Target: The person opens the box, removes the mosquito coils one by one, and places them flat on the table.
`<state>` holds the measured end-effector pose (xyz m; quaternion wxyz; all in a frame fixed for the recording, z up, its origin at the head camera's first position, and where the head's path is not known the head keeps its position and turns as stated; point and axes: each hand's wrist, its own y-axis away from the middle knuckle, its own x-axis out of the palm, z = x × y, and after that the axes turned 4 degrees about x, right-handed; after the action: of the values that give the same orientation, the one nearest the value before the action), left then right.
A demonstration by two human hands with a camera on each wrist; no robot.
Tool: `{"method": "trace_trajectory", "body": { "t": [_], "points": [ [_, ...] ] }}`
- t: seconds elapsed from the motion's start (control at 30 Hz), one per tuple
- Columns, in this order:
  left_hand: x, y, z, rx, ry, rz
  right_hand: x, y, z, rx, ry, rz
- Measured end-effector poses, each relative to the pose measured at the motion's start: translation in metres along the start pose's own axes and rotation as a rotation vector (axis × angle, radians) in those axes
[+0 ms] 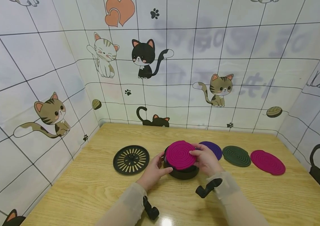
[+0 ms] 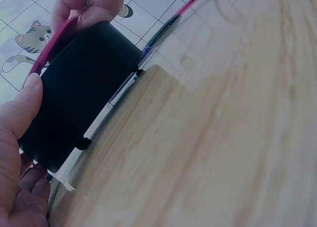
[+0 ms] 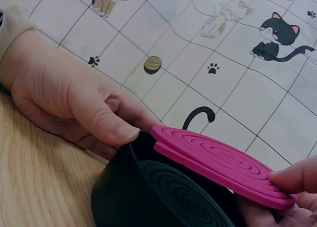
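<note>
Lying at left on wood-grain desk (image 1: 92, 188): black slotted disc (image 1: 131, 160). Left hand (image 1: 154, 171) gripping black holder (image 1: 184, 175), dark coaster (image 3: 190, 197) sitting inside. Pink spiral coaster (image 1: 180, 155) tilting over holder's mouth, right hand (image 1: 207, 159) pinching its edge and partly hiding purple coaster (image 1: 213, 150). Cat-print wall (image 1: 182, 72) rising behind, faint lettering (image 1: 234, 45) too blurred for reading. Farther right, green coaster (image 1: 236, 156), then second pink coaster (image 1: 268, 162) lying.

Pink coaster (image 1: 180, 155) blocks holder (image 1: 184, 175); near edge seems passable.
</note>
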<state>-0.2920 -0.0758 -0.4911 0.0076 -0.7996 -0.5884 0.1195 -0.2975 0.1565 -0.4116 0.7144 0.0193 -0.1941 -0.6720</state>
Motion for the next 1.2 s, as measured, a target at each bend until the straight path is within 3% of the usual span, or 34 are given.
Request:
{"method": "trace_trajectory", "body": {
  "t": [0.47,0.83,1.2],
  "points": [
    [0.000,0.001,0.001,-0.004,-0.011,-0.011,-0.043,0.023,0.018,0.019,-0.097,0.084],
    [0.001,0.002,0.002,-0.008,-0.006,-0.012,-0.091,0.035,0.015,0.034,-0.117,0.081],
    [0.002,0.004,-0.006,0.009,-0.012,-0.012,-0.127,0.046,0.011,0.034,-0.119,0.119]
  ]
}}
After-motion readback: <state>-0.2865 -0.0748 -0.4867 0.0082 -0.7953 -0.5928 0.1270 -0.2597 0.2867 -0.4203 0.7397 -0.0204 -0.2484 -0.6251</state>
